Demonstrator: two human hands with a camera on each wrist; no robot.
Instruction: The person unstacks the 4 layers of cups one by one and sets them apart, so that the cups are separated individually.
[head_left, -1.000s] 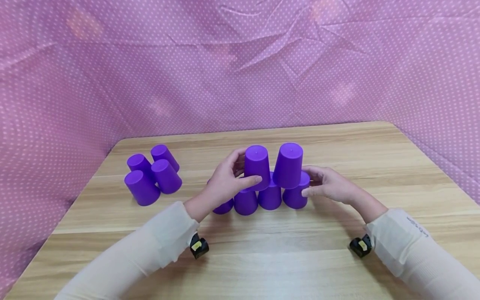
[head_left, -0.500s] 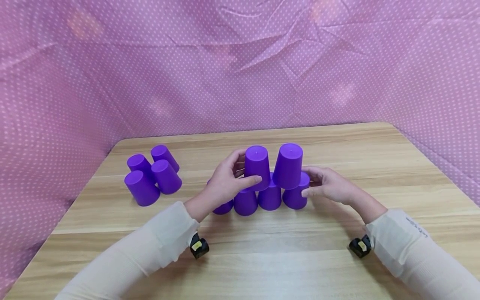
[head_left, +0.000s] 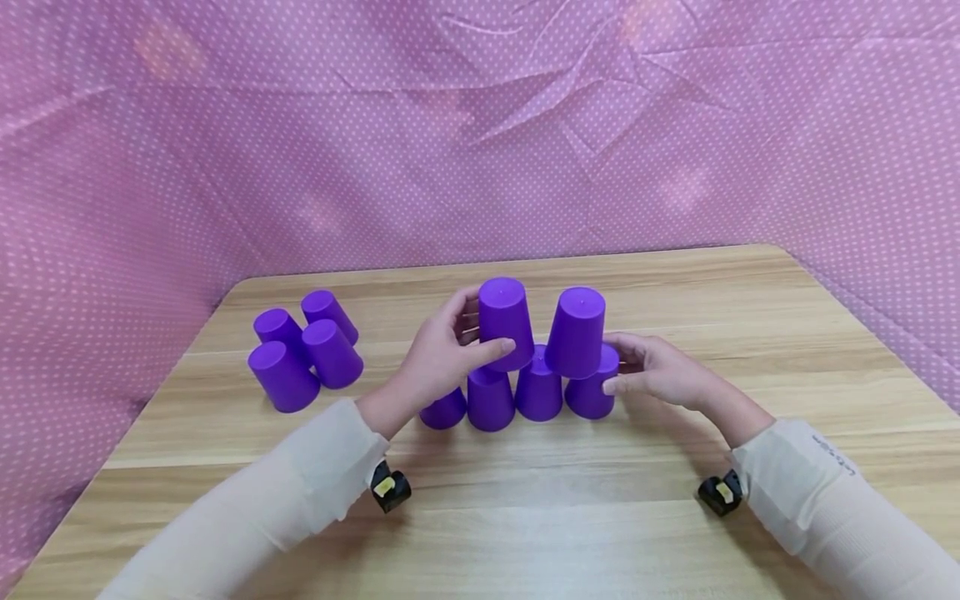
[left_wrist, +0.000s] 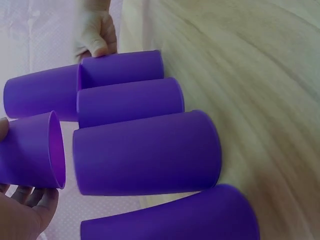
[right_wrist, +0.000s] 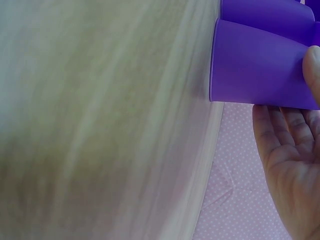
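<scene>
My left hand (head_left: 435, 354) grips an upside-down purple cup (head_left: 504, 321), thumb in front and fingers behind. In the left wrist view a gap separates this held cup (left_wrist: 27, 150) from the row below. That row has several upside-down purple cups side by side, among them a left-end cup (head_left: 442, 410) and a middle cup (head_left: 491, 404). One more purple cup (head_left: 576, 333) rests on top, bridging the two rightmost ones. My right hand (head_left: 660, 371) holds the row's right-end cup (head_left: 588, 398), thumb on its front; its fingers are partly hidden behind it.
Several upside-down purple cups stand in a close group at the left, including a front one (head_left: 285, 379). The wooden table (head_left: 570, 517) ends at a pink dotted cloth (head_left: 480, 150) at the back and sides. A small black camera (head_left: 391, 487) hangs under the left wrist.
My left hand has lifted its cup off the row, moving it up and slightly left. My right hand and the other cups stay where they were.
</scene>
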